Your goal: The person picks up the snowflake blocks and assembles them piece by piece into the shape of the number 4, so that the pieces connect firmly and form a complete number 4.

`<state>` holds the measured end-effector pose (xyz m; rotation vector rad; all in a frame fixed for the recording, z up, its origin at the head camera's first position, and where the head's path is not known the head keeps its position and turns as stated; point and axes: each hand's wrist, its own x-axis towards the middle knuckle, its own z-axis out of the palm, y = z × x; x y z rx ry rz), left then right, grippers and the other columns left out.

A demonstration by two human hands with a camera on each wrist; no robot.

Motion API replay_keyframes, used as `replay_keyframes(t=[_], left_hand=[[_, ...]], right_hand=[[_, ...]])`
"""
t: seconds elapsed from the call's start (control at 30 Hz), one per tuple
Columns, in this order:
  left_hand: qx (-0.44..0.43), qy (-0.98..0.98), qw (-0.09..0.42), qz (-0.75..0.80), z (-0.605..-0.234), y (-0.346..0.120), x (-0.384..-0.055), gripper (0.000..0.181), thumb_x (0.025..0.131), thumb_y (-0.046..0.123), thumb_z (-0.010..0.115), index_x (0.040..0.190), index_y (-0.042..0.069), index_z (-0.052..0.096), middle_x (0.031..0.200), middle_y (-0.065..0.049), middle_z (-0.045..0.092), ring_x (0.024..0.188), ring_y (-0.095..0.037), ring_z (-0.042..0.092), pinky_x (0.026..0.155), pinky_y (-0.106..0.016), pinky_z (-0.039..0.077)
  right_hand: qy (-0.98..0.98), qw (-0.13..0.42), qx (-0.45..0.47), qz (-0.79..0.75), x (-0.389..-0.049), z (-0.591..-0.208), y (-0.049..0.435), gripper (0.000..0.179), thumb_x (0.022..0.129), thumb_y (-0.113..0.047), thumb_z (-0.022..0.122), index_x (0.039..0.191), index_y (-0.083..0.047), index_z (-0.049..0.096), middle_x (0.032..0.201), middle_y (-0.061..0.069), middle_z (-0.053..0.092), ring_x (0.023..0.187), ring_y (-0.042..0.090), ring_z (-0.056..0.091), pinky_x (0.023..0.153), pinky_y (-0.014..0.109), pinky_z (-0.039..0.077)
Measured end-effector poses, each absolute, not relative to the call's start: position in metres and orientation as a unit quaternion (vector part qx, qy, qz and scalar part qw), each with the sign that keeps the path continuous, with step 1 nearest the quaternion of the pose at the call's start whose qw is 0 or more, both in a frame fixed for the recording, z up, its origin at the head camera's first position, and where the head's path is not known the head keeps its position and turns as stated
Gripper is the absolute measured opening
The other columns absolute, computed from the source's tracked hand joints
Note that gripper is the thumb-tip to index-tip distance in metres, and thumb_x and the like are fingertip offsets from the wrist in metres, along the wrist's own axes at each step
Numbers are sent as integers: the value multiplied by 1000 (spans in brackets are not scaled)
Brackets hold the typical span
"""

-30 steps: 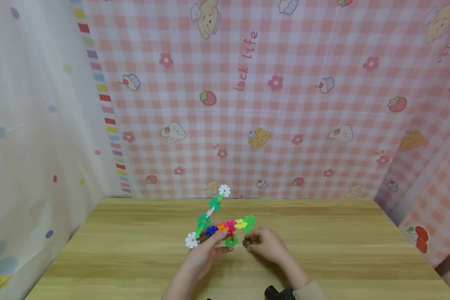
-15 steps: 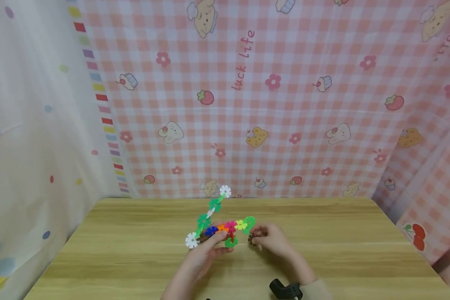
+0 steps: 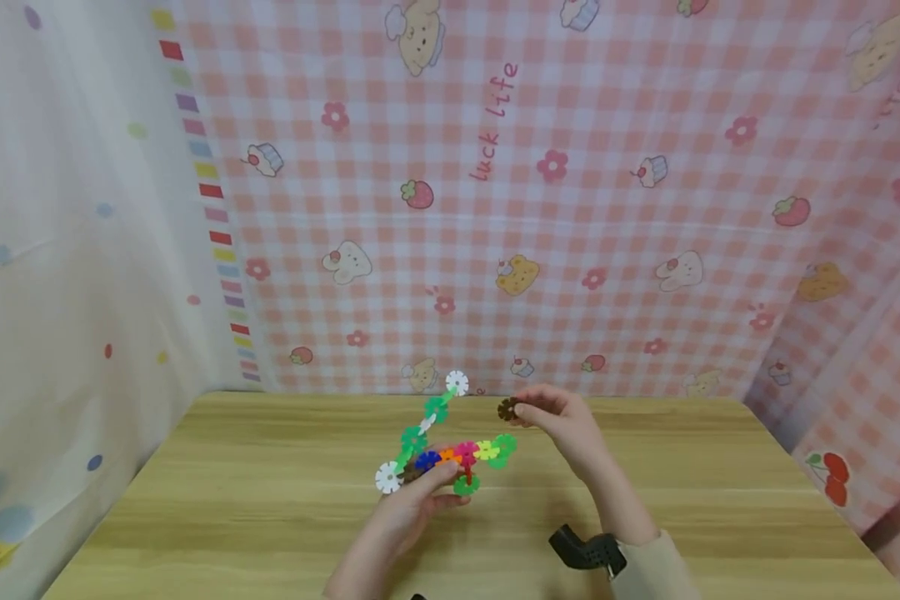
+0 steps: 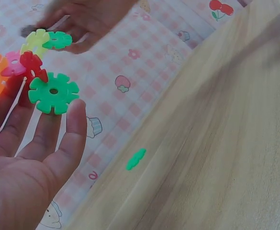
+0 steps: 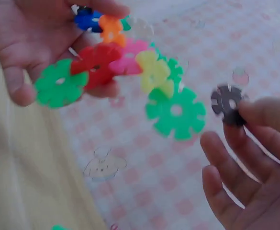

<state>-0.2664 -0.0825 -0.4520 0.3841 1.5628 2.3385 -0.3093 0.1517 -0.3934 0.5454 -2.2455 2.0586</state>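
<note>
In the head view my left hand [image 3: 414, 502] grips a chain of interlocking snowflake discs above the tabletop. Blue [image 3: 427, 463], orange, pink [image 3: 466, 453] and yellow discs run along it to green ones at the right end. A red disc [image 5: 95, 66] branches off to another green disc [image 5: 61, 84]. From a white disc [image 3: 389, 477] at the left, a green and white arm slants up to a second white disc [image 3: 457, 382]. My right hand [image 3: 570, 427] pinches a brown snowflake disc [image 3: 507, 409] between thumb and fingers, apart from the chain.
A loose green snowflake disc [image 4: 136, 159] lies on the wooden table [image 3: 720, 500]. Pink checked cloth [image 3: 607, 217] hangs behind the table's back edge. A black wrist device [image 3: 587, 550] sits at my right sleeve.
My right hand has moved up and toward the table's back with the brown disc, away from the chain's low green disc. The left hand has stayed nearly in place.
</note>
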Motion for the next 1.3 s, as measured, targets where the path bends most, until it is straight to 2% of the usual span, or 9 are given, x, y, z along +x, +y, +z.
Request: replay_keyframes(t=[0.13,0.33,0.43,0.57,0.83,1.3], left_hand=[[136,549,158,809,-452,-82,-266,34,96,17,58,127,3,51,113,-6,64,99,-23,62,90,-48,50],[148,546,164,808,-452,-83,-265,35,97,17,56,128,3,51,113,-5,65,100,-24,63,93,-52,47],[149,546,166,807,-451,-83,-265,34,97,17,57,128,4,52,112,-5,66,100,-25,63,94,-53,47],[152,544,171,808,-450,-83,-264,32,97,17,56,127,5,52,112,-4,66,101,-28,62,93,-53,47],[150,547,177,804,-448,-83,-264,33,97,18,56,128,6,51,113,-4,64,102,-24,59,93,-52,48],[175,538,187,803,-449,-84,-264,35,99,17,53,132,6,50,117,0,64,105,-23,59,93,-50,48]], right_hand=[[-723,-29,250,643,-318,-386,146,23,94,-12,63,109,5,64,99,6,70,92,21,67,85,40,53],[-681,-128,305,654,-332,-391,139,12,95,-5,59,105,-6,67,98,4,69,91,18,66,82,38,53],[-667,-158,314,657,-335,-391,136,13,95,-3,60,100,-13,67,95,2,69,88,17,65,81,36,53],[-658,-186,343,644,-340,-388,132,10,94,-4,61,98,-12,66,94,4,69,88,19,66,86,39,53],[-646,-223,376,626,-349,-393,126,15,95,-1,57,97,-12,67,93,3,71,85,18,66,81,39,52],[-649,-217,372,627,-345,-395,125,10,96,-5,58,98,-11,66,94,2,71,88,17,66,80,34,54]])
